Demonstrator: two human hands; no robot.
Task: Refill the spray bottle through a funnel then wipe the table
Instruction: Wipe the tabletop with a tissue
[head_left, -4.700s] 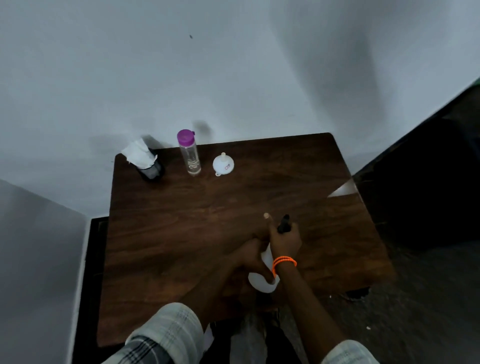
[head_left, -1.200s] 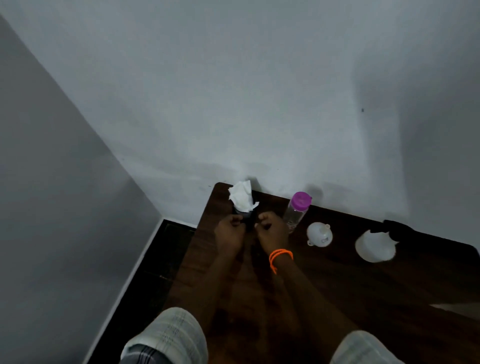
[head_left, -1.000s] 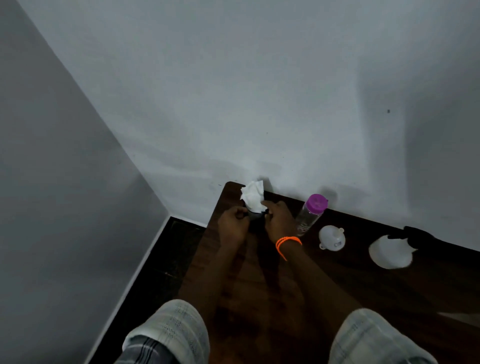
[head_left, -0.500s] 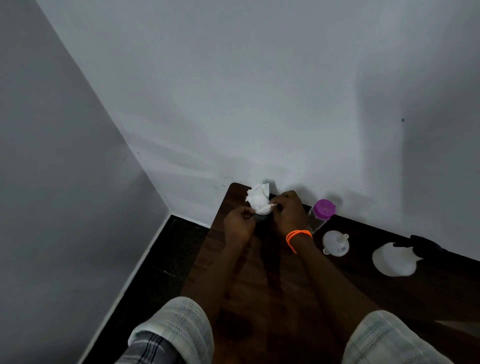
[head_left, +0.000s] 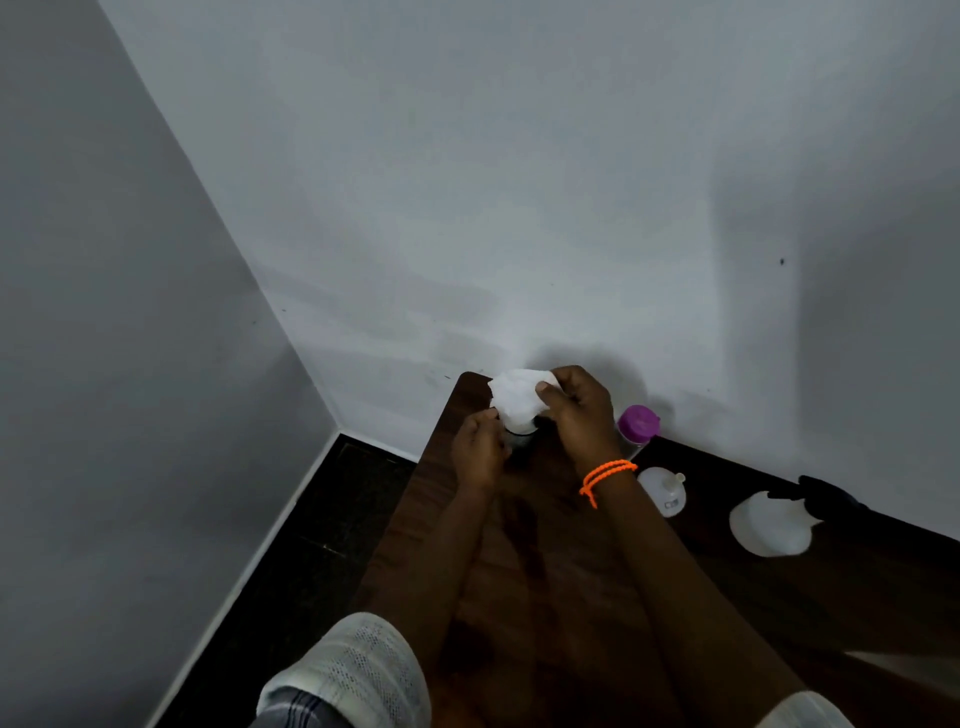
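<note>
At the table's far left corner my right hand (head_left: 576, 410) pinches a white tissue (head_left: 514, 397) that rises out of a dark holder (head_left: 521, 440). My left hand (head_left: 478, 452) is closed around that holder, steadying it. A clear water bottle with a purple cap (head_left: 639, 422) stands just right of my right wrist. The white funnel (head_left: 664, 488) lies on the table beside it. Farther right the white spray bottle (head_left: 771, 525) with its black trigger head (head_left: 826, 501) lies on its side.
The dark wooden table (head_left: 545, 571) stands in a corner against grey walls. Dark floor (head_left: 311, 530) shows to the left of the table's edge.
My hands left the spray bottle lying at the right and reached the far left corner. In the last second my right hand took hold of the tissue and lifted it up from the holder.
</note>
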